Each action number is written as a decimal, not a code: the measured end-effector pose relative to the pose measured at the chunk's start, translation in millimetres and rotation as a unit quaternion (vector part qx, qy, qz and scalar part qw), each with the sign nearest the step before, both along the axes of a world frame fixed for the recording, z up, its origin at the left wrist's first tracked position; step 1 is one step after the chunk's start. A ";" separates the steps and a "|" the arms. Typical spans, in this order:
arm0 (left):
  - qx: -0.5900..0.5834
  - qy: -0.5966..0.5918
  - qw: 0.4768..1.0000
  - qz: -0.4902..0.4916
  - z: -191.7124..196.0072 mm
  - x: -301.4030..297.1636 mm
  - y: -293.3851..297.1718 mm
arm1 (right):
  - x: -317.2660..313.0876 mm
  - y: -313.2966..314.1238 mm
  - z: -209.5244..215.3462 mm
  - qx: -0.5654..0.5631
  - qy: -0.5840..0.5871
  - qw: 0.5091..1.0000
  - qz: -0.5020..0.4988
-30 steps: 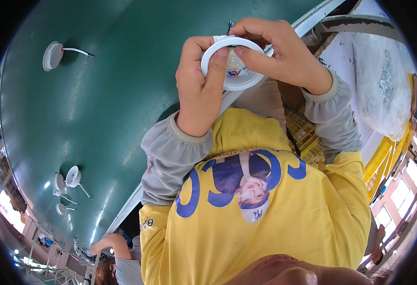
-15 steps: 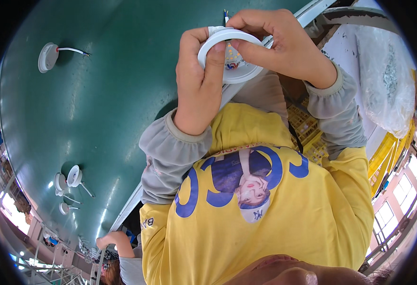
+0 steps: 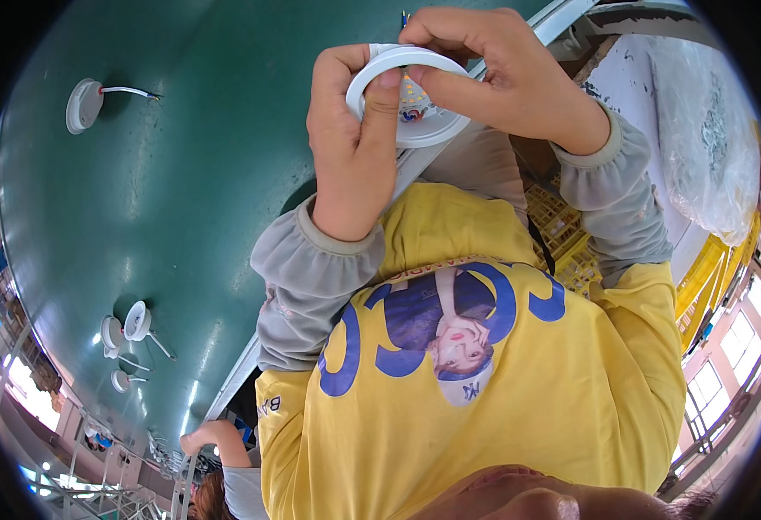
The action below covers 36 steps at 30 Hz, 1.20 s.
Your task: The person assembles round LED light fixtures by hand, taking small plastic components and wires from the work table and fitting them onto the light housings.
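Gripping 1 lamp (image 3: 412, 102) — left hand (image 3: 348, 143) forward, right hand (image 3: 514, 82) angled inward

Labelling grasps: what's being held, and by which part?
A round white lamp, by its rim: left hand on the left side, thumb over the front; right hand at the upper edge, thumb inside.

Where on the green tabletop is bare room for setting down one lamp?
The widest bare patch of the green tabletop lies between the lone white downlight on the left, the three clustered downlights below it in view, and the left hand. It is crowded around that cluster, and by the metal edge, where that hand and the right hand hold another downlight.
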<state>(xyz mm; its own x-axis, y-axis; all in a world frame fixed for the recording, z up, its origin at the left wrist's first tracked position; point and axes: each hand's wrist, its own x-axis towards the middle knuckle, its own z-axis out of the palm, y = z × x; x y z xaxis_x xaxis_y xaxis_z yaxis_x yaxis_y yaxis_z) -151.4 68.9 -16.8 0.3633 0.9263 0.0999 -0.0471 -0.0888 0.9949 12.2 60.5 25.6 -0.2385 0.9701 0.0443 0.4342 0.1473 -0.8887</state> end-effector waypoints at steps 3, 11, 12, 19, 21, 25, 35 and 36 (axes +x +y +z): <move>-0.016 -0.022 1.000 -0.001 -1.8 -1.0 -0.2 | -2.2 -0.1 -1.4 0.011 0.003 1.000 0.002; 0.000 -0.017 1.000 0.005 -6.3 -4.8 0.2 | -6.4 0.0 -1.3 -0.002 -0.014 1.000 0.016; 0.000 -0.017 1.000 0.005 -6.7 -5.4 -0.3 | -6.4 0.2 -3.4 0.012 -0.003 1.000 0.018; -0.020 -0.014 1.000 -0.001 -4.2 -8.6 -1.8 | -9.8 0.9 -4.9 0.029 0.002 0.999 0.019; -0.011 0.000 1.000 -0.002 -4.5 -9.9 -1.5 | -9.7 -0.2 -5.3 0.042 -0.009 0.999 0.018; -0.012 -0.015 1.000 -0.015 -6.1 -11.0 -1.0 | -11.1 -0.8 -2.8 0.063 -0.032 0.997 0.011; 0.032 0.002 0.999 0.023 -7.9 -13.3 -3.3 | -14.0 -0.2 -10.3 0.040 -0.009 0.999 0.010; 0.032 0.001 0.999 0.022 -7.6 -13.5 -3.2 | -14.8 0.0 -11.1 0.033 0.008 0.999 0.014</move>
<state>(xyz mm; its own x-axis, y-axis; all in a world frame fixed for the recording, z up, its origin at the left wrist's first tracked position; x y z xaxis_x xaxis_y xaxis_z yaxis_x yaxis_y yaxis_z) -164.9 65.8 -24.4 0.3220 0.9333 0.1589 -0.0399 -0.1544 0.9872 -2.6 60.4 14.6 -0.2637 0.9580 0.1129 0.4150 0.2183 -0.8833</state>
